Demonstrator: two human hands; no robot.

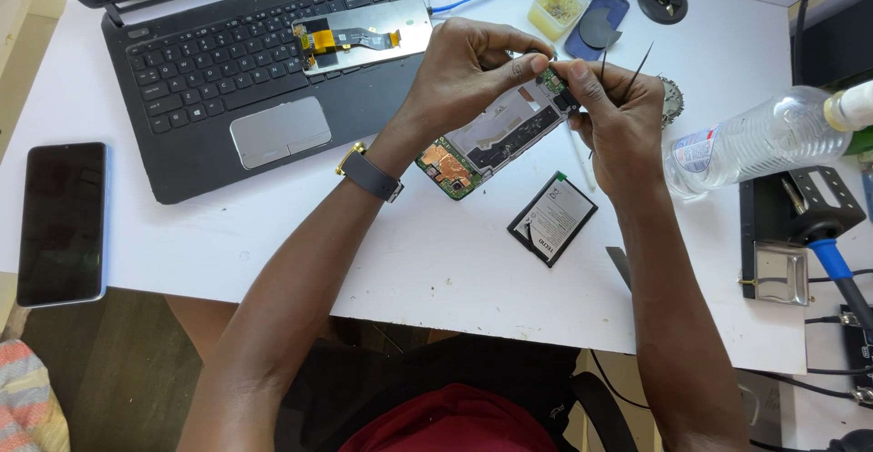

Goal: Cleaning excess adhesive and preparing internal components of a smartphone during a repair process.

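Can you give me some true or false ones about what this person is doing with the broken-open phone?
1. Both hands are on the opened phone frame. True: the left hand grips it and the right hand works at its top end.
2. The right hand holds a hammer. False: it holds thin black tweezers.
3. The flat black battery is inside the phone. False: it lies loose on the white table, below the phone.
4. A detached screen panel lies on the laptop keyboard. True.
5. The clear plastic bottle stands upright. False: it lies on its side at the right.
6. A dark phone lies at the table's left edge. True.
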